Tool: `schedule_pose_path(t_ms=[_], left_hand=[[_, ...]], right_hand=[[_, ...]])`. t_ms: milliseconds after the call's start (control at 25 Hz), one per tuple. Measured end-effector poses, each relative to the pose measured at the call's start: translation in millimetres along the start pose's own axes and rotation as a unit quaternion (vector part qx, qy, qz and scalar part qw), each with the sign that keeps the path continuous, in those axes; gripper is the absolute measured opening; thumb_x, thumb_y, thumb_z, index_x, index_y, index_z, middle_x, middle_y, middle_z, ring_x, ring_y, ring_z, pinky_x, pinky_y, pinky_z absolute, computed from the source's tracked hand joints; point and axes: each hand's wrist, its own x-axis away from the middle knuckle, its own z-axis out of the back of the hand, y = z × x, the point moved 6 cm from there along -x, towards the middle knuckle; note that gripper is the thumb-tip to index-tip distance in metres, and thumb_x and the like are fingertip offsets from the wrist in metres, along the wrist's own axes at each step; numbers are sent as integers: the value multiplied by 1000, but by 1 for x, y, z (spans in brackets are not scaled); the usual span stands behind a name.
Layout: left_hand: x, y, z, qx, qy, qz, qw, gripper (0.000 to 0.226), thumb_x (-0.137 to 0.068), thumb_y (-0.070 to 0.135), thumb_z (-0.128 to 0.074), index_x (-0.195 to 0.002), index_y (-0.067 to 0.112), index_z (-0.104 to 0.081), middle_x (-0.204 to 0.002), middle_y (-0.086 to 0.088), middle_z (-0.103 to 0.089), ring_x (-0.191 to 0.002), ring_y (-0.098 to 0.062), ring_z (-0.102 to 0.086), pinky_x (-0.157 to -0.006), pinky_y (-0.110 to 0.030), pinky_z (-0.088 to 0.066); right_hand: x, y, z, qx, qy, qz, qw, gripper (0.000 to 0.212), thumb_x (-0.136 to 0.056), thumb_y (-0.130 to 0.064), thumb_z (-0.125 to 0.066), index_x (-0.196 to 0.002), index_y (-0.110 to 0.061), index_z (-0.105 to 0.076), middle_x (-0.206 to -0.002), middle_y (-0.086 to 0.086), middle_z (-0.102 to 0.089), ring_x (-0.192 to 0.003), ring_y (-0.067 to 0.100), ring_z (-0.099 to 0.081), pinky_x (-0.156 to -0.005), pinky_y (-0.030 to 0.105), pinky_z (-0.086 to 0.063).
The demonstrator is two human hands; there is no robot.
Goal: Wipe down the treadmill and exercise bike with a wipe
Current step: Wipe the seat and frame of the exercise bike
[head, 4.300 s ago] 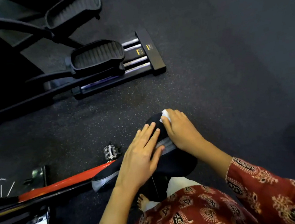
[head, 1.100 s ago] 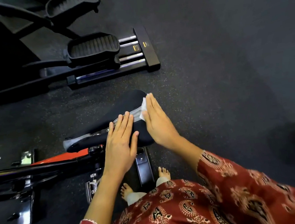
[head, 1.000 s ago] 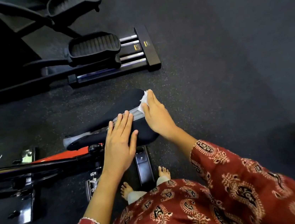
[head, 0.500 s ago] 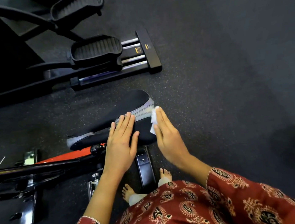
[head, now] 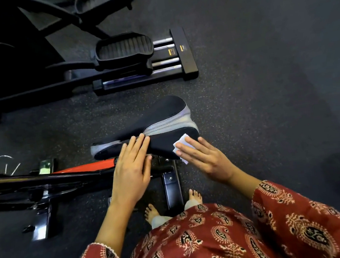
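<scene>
Dark speckled gym floor (head: 265,74) lies under the bike (head: 83,167), whose saddle (head: 162,112) sits mid-view. The left hand (head: 131,172) lies flat on the saddle's near side, grip released, likely steadying it. The right hand (head: 207,158), fingers straight, presses the wipe (head: 180,144) against the saddle's rear edge and pinches nothing. Pressure alone holds the wipe, and part of it overhangs the edge, so a stroke past the rim could drop it to the floor. The saddle might swivel if the left hand lifts.
</scene>
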Motion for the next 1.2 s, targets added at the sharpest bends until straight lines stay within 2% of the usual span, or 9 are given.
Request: schedule_pose_path(t_ms=[120, 320, 440, 600, 680, 840, 960, 1080, 1200], left_hand=[[11, -11, 5, 2, 27, 47, 999, 46, -96, 22, -40, -138, 4, -47, -145, -10, -43, -138, -24, -34, -117, -34, -16], [30, -23, 8, 34, 78, 141, 986, 48, -96, 21, -37, -139, 2, -43, -150, -12, -35, -143, -21, -20, -119, -30, -6], [36, -30, 14, 90, 129, 213, 964, 49, -97, 23, -37, -140, -1, -41, -150, -13, -32, -143, -20, -21, -119, -26, -10], [44, -44, 25, 153, 202, 316, 914, 46, -98, 18, -45, -141, 1, -41, -148, -5, -32, -140, -16, -26, -114, -16, -16], [50, -61, 24, 249, 229, 414, 845, 40, -99, 15, -48, -137, 3, -47, -141, -5, -45, -134, -14, -38, -111, -18, -26], [50, -79, 19, 550, 274, 523, 591, 32, -101, 18, -43, -125, 3, -56, -120, -9, -62, -107, -14, -61, -94, -22, -47], [49, -91, 26, 597, 275, 541, 525, 36, -103, 27, -37, -119, 3, -58, -106, -8, -65, -92, -12, -62, -82, -21, -50], [44, -103, 30, 592, 263, 552, 525, 36, -103, 28, -35, -114, 4, -60, -96, -4, -65, -86, -11, -62, -77, -20, -50], [30, -113, 32, 570, 212, 528, 593, 26, -101, 21, -43, -106, 9, -65, -95, -1, -68, -92, -10, -63, -78, -17, -50]], right_hand=[[-22, -18, 0, 13, -25, 54, 998, 40, -100, -1, -38, -138, -1, -46, -146, 13, -42, -138, 30, -36, -114, 41, -30], [-88, -58, -26, 23, -75, 14, 997, 46, -95, -5, -30, -138, 4, -44, -145, 20, -42, -136, 36, -38, -113, 43, -32], [-131, -62, -38, -27, -132, 3, 991, 50, -90, -10, -30, -133, 3, -51, -139, 22, -49, -128, 35, -48, -109, 42, -36], [-104, -35, -22, -3, -129, 24, 991, 56, -86, -4, -27, -139, 2, -44, -145, 22, -41, -133, 35, -42, -113, 43, -27], [-105, -35, -18, 3, -132, 26, 991, 56, -86, -1, -23, -138, 5, -43, -145, 24, -40, -133, 37, -41, -111, 45, -30], [-149, -74, -39, -37, -114, 118, 986, 48, -94, -2, -25, -139, 7, -40, -145, 25, -39, -134, 39, -39, -113, 44, -27], [-183, -99, -58, -5, -103, 194, 976, 39, -95, -9, -36, -123, 5, -59, -124, 24, -59, -113, 39, -57, -100, 45, -43], [-226, -118, -62, -4, -178, 137, 974, 12, -77, -16, -72, -79, -6, -67, -78, 12, -64, -70, 30, -62, -62, 35, -47], [-219, -84, -62, -3, -325, 5, 946, 22, -94, -26, -49, -111, -16, -59, -104, 10, -64, -97, 31, -61, -78, 38, -46]])
